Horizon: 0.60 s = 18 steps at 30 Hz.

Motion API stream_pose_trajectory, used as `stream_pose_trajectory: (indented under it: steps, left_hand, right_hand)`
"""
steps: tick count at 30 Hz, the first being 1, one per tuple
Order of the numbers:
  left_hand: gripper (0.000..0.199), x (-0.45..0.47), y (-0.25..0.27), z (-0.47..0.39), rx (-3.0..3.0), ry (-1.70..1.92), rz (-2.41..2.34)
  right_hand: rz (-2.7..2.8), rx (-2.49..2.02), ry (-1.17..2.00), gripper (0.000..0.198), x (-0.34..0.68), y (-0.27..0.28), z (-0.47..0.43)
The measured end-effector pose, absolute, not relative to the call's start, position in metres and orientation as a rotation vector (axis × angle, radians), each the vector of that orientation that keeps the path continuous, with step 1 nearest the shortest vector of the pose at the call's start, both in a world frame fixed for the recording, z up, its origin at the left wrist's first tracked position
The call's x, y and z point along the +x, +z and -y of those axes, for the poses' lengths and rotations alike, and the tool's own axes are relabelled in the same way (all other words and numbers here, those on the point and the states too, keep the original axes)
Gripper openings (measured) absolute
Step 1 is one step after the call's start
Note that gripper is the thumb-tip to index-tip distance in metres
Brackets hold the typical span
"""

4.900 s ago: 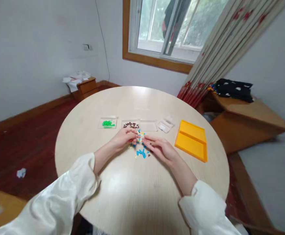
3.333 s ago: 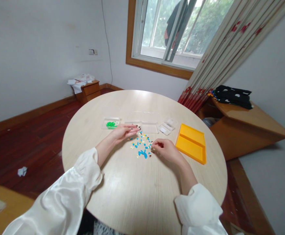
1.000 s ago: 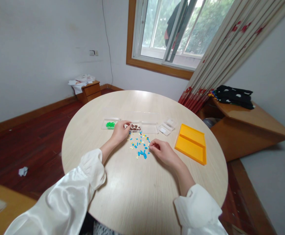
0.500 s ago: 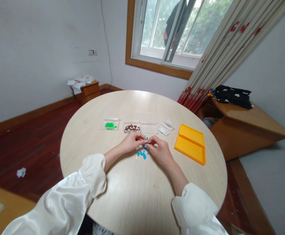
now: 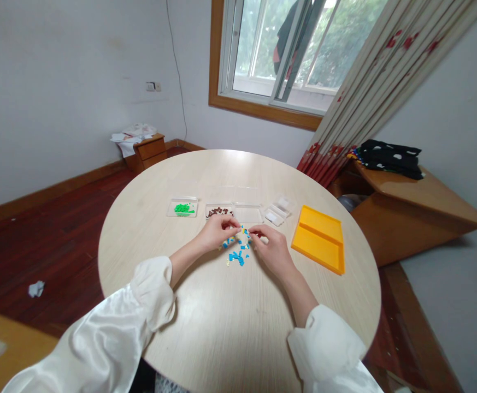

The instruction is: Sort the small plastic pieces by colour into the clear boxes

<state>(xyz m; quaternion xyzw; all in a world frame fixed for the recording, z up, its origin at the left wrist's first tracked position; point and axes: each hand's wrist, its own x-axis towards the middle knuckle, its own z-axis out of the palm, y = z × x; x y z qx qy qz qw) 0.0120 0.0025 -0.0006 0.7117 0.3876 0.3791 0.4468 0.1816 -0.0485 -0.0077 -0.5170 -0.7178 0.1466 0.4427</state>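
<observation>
Small blue pieces (image 5: 237,257), mixed with pale yellow ones, lie loose on the round table (image 5: 222,322) between and in front of my hands. My left hand (image 5: 217,232) hovers above the left side of this scatter, thumb and fingertips pinched together. On the other side my right hand (image 5: 271,248) is also pinched, its fingertips a short gap from the left ones. Whatever either pinch holds is too small to make out. Just beyond my left hand, which partly covers it, stands a clear box with brown pieces (image 5: 221,211).
Green pieces (image 5: 184,209) sit in a clear box at the left. Right of the brown pieces is a clear tray (image 5: 249,213), then a small lidded clear case (image 5: 277,213). A yellow two-compartment tray (image 5: 318,240) lies near the table's right side.
My hands were together with fingertips meeting over the pieces. Now they are apart: the left has shifted left and slightly away, the right slightly right, showing more pieces between them.
</observation>
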Motion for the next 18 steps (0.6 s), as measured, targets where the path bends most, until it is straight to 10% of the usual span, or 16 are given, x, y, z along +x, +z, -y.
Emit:
stream_pose_trajectory:
  steps: [18]
  left_hand:
    - [0.012, -0.018, -0.019, -0.035, 1.995, 1.144, -1.477]
  right_hand:
    - [1.873, -1.767, 0.265, 0.013, 0.185, -0.023, 0.042]
